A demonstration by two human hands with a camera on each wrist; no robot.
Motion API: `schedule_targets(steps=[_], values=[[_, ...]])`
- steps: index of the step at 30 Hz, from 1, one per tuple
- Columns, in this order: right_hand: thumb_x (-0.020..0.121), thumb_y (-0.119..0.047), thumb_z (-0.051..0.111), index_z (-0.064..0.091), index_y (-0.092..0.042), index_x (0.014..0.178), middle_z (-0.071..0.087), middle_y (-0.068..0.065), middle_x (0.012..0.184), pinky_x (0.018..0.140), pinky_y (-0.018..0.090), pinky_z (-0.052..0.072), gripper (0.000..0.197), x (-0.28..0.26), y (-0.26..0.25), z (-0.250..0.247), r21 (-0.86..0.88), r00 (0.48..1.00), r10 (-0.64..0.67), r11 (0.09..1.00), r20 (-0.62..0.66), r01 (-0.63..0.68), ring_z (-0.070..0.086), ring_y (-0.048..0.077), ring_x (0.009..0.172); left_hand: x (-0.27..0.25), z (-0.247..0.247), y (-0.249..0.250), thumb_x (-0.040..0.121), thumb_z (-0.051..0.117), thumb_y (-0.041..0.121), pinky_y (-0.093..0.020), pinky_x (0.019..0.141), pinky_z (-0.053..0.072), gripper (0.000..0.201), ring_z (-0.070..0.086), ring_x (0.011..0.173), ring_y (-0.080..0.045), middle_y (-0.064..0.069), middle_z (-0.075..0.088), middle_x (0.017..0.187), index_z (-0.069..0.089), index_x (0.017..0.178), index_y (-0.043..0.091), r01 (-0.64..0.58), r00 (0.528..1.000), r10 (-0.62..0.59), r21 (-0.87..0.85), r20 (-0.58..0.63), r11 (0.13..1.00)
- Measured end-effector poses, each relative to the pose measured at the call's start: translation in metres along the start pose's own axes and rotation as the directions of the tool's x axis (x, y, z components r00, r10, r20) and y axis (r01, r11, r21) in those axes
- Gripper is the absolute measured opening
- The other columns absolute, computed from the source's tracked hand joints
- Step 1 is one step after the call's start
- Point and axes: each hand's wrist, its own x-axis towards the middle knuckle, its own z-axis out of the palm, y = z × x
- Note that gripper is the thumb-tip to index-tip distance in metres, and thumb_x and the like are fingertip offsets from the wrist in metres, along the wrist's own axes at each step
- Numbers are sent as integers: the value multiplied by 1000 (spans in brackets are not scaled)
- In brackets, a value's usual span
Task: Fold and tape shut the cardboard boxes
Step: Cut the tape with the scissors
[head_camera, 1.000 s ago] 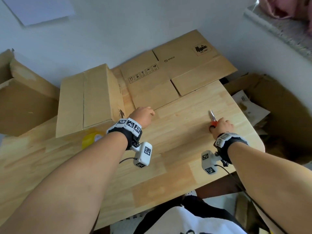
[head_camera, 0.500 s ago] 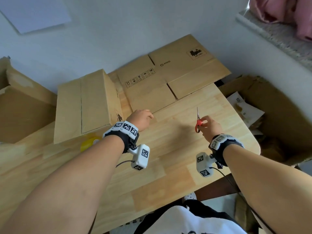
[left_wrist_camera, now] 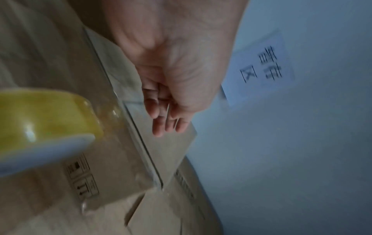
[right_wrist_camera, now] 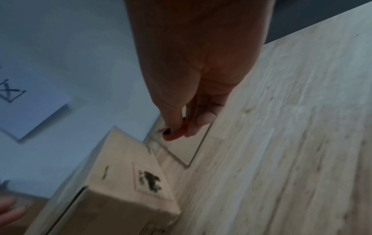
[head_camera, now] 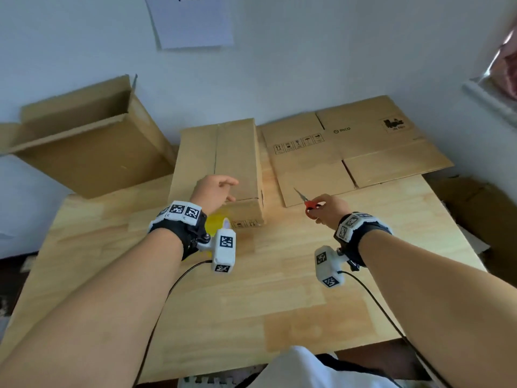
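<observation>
Cardboard box (head_camera: 221,161), folded shut with its top flaps meeting along a centre seam, stands on the wooden table (head_camera: 279,289) left of centre, contents hidden. Left hand (head_camera: 214,191) hovers over its near top edge, fingers relaxed and loosely spread, gripping nothing. A yellow tape roll (head_camera: 216,221) sits just in front of the box, below that wrist. Right hand (head_camera: 330,210) is curled around red-handled scissors (head_camera: 307,201), blades pointing up and left. Farther back on the right, flattened cardboard (head_camera: 355,147) lies on the table. An open box (head_camera: 92,152) stands off the table's far left corner; its interior cannot be seen.
</observation>
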Motion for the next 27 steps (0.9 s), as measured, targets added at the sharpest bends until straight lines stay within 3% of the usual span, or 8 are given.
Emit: schedule_targets(steps=[3,7,11,15,19,21,23,27], values=[[85,-20,66,59,-13,113,68,9,105,66,28,50,29,-4,-38,26,-20,993,-113,993,-21,112,64,22,81,-12,-33,-36,98,40,7,-15,51,44,28,64,65,-11,2,67,108,65,108,16,92,994,-104,-210,-44,973],[91,-24,58,54,-16,117,61,1,97,50,17,38,27,-10,-85,53,-9,970,-221,975,-97,221,59,9,64,-28,-55,-87,97,43,6,-13,51,45,26,63,69,-10,3,69,103,66,107,14,191,975,-219,-374,-33,907],[94,-23,48,50,-23,119,68,2,100,66,32,54,25,-11,-121,81,-79,924,-337,941,-179,328,65,20,78,-37,-46,-128,96,46,4,-20,62,48,26,63,79,-13,1,69,99,67,96,18,306,948,-308,-483,77,821],[98,-25,42,45,-22,123,68,4,89,59,29,49,26,-10,-147,102,-269,911,-398,894,-107,359,62,21,70,-31,-33,-144,95,47,2,-25,73,53,21,63,82,-17,-4,67,97,66,101,11,417,907,-377,-526,187,741],[100,-25,35,41,-12,118,65,11,87,65,39,53,23,-14,-161,117,-373,934,-352,861,53,346,60,25,69,-26,-28,-141,95,48,2,-21,61,49,19,60,86,-18,-6,61,98,59,110,9,480,877,-396,-552,274,682],[100,-27,33,40,-11,115,62,10,87,69,40,54,23,-16,-166,116,-473,947,-306,823,101,316,59,25,72,-23,-25,-136,96,47,2,-22,66,50,12,58,88,-18,-6,56,94,57,100,9,501,865,-384,-590,322,633],[101,-29,31,39,-10,116,58,7,84,67,37,52,26,-18,-173,112,-551,955,-265,782,133,293,57,24,72,-20,-22,-129,99,46,8,-23,67,50,12,56,79,-16,-7,54,92,52,89,11,518,856,-363,-612,369,598],[101,-26,33,39,-7,118,54,7,84,61,33,42,26,-20,-185,115,-620,966,-210,741,148,256,51,22,70,-19,-17,-114,99,47,31,-13,46,47,16,54,69,-9,-1,57,87,52,97,16,513,852,-337,-517,400,685]])
